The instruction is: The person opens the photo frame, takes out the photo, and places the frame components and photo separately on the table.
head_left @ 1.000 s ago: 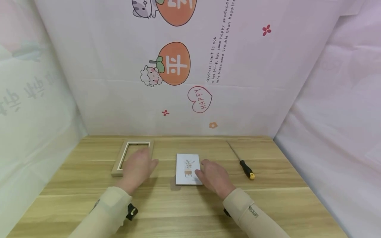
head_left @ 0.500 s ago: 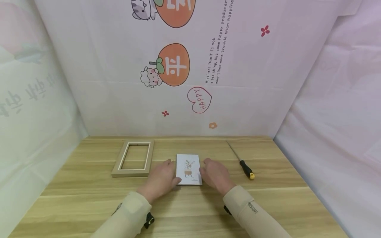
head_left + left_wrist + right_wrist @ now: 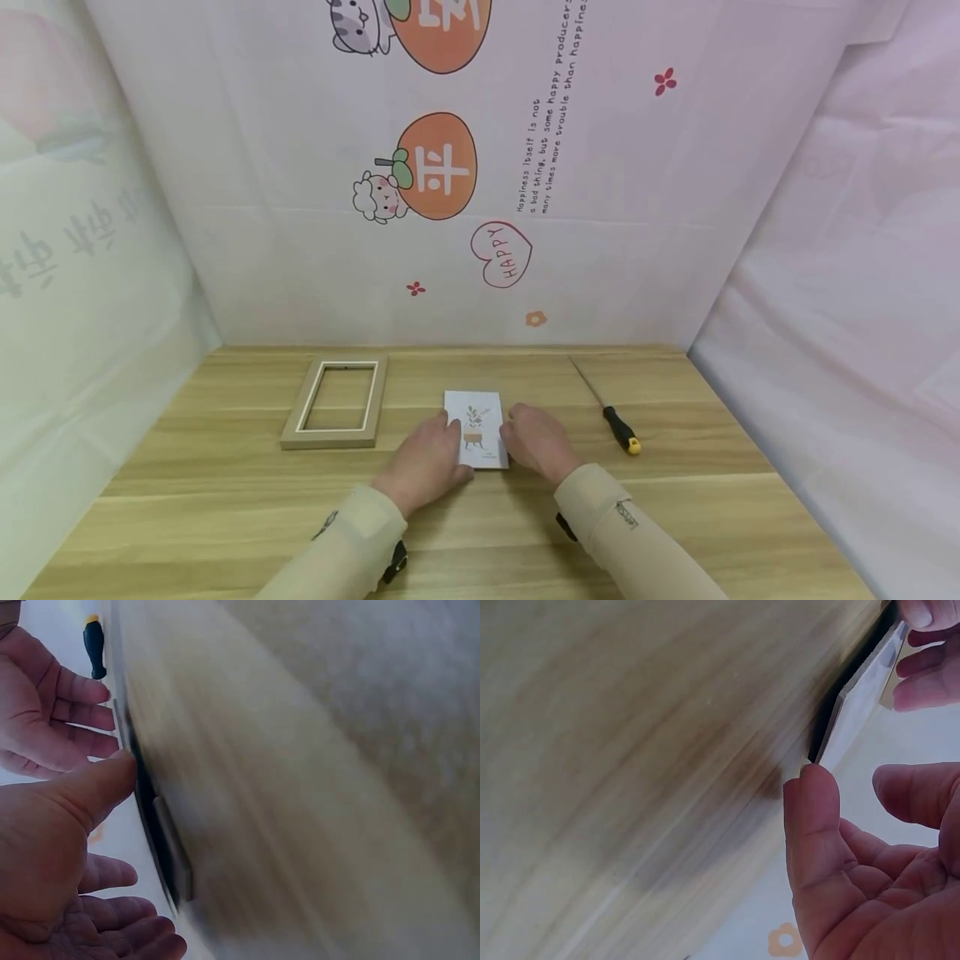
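A small white picture card (image 3: pixel 482 423) printed with a potted plant lies between both hands at mid-table. Its board edge (image 3: pixel 847 712) shows in the right wrist view, with dark shadow beneath and a flap (image 3: pixel 174 851) on the underside in the left wrist view. My left hand (image 3: pixel 427 462) is at the card's left side; its thumb (image 3: pixel 112 784) touches the near edge, its other fingers extended. My right hand (image 3: pixel 542 440) touches the right side with fingertips, the fingers (image 3: pixel 817 814) slightly bent, the thumb apart.
To the left lies a light wooden picture frame (image 3: pixel 367 433) with a white inner border. A screwdriver (image 3: pixel 621 430) with a black and yellow handle lies to the right. Printed white cloth (image 3: pixel 615 275) hangs behind the wooden table (image 3: pixel 510 550) and at both sides.
My left hand has moved right from over the frame to the card's left edge. My right thumb has drawn back off the card's face, and the brown flap below the card is now hidden in the head view.
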The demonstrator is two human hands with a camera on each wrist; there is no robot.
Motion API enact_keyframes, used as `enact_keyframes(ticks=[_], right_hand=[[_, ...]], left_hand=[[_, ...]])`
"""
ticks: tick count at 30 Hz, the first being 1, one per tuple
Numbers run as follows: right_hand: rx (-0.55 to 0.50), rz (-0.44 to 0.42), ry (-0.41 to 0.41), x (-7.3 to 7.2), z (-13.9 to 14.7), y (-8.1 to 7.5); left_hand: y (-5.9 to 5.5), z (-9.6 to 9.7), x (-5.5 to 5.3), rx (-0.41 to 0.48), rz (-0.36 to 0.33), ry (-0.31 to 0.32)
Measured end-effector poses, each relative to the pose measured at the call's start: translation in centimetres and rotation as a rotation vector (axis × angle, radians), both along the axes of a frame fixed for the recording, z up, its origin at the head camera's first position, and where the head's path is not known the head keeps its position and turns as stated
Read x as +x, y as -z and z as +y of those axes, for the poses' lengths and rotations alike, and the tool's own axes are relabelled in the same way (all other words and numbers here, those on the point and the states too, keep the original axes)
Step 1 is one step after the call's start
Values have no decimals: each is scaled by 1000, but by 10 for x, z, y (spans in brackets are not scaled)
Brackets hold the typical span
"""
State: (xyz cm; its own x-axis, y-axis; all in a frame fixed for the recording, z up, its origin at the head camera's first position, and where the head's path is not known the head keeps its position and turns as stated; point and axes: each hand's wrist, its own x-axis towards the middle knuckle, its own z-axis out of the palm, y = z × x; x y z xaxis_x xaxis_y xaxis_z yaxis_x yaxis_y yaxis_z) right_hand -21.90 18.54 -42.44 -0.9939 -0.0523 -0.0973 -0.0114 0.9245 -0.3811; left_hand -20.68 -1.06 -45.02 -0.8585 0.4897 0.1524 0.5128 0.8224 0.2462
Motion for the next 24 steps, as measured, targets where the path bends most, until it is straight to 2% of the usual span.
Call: enact_keyframes(ticks=[7, 14, 24], right_hand=[[-20, -27, 1, -3, -3, 1], [-36, -15, -21, -4, -6, 2], [-101, -18, -11, -5, -7, 1]], left_hand=[[4, 2, 1, -26, 3, -9], [6, 4, 0, -49, 7, -10], [8, 5, -2, -39, 32, -2]])
